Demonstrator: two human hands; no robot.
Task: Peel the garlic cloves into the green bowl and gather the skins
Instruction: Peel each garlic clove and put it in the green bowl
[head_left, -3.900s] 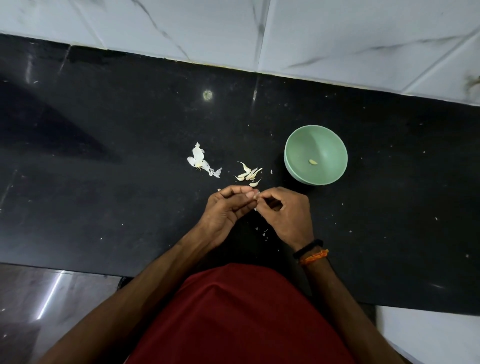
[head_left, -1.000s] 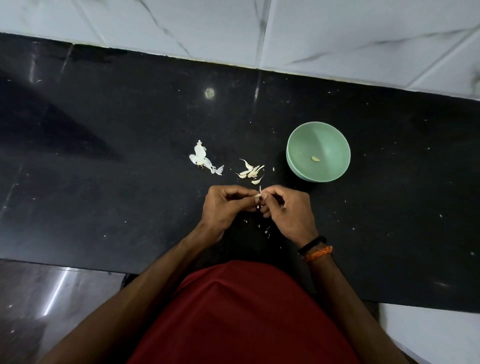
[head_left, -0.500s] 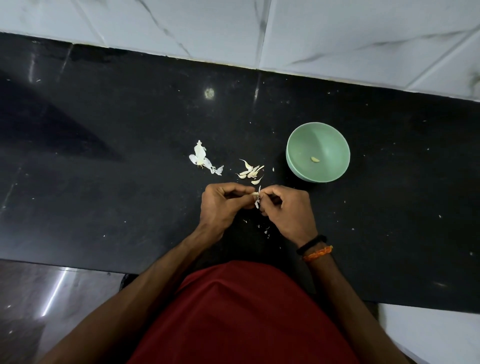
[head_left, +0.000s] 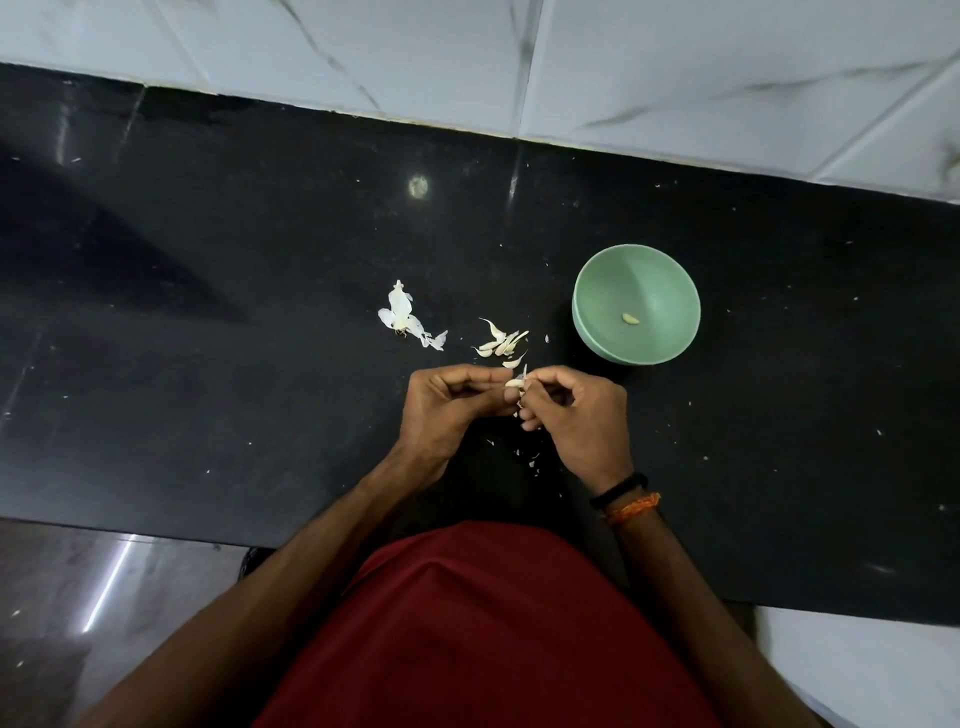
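My fingers (head_left: 511, 396) on both sides are curled in and pinching one garlic clove (head_left: 515, 383) between them, held just above the black desk (head_left: 260, 312). My left hand (head_left: 451, 410) grips the clove from its side, thumb and forefinger closed on it; my right hand (head_left: 576, 415) pinches the other side, where a thin strip of skin (head_left: 523, 372) sticks up from the clove. A few small skin flakes (head_left: 527, 457) lie on the desk under and just behind my hands. Just beyond my fingertips sits a small cluster of unpeeled cloves (head_left: 501, 344), and farther to the left of it, apart, a heap of white papery skins (head_left: 408, 322). The green bowl (head_left: 597, 291) stands upright to the right of the cloves, near my right hand but not touching it, with a single peeled clove (head_left: 630, 318) lying in its bottom. On my right wrist are a black band (head_left: 618, 490) and an orange thread (head_left: 632, 508). My red shirt (head_left: 483, 634) fills the near edge, and pale marbled tiles (head_left: 675, 78) rise behind the desk
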